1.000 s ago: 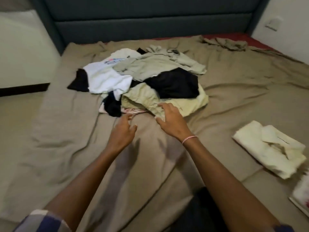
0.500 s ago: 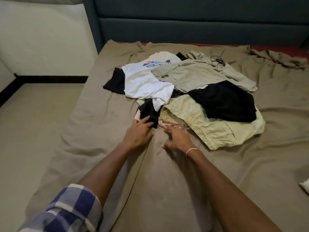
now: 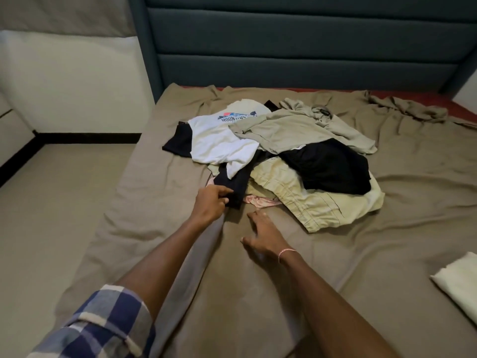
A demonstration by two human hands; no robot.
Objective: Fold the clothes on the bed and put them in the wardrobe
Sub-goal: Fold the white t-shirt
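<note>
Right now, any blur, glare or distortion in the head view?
Head view: dim, soft light, no glare; wide-angle bows the headboard lines; right hand slightly smeared, left hand sharper, pinching the black garment, whose folds are lost in darkness.

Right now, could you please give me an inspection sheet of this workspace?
Surface: bed sheet, wrinkled.
Job's things: unfolded pile of white T-shirt, grey-green shirt, black garment, pale khaki garment, pink cloth; cream cloth apart, at the right edge.
Clutter: crumpled cloth, far right corner.
Hands: left hand pinches dark garment at the pile's near edge; right hand open, holding nothing.
Cables: nothing seen.
Surroundings: headboard; floor to the left.
</note>
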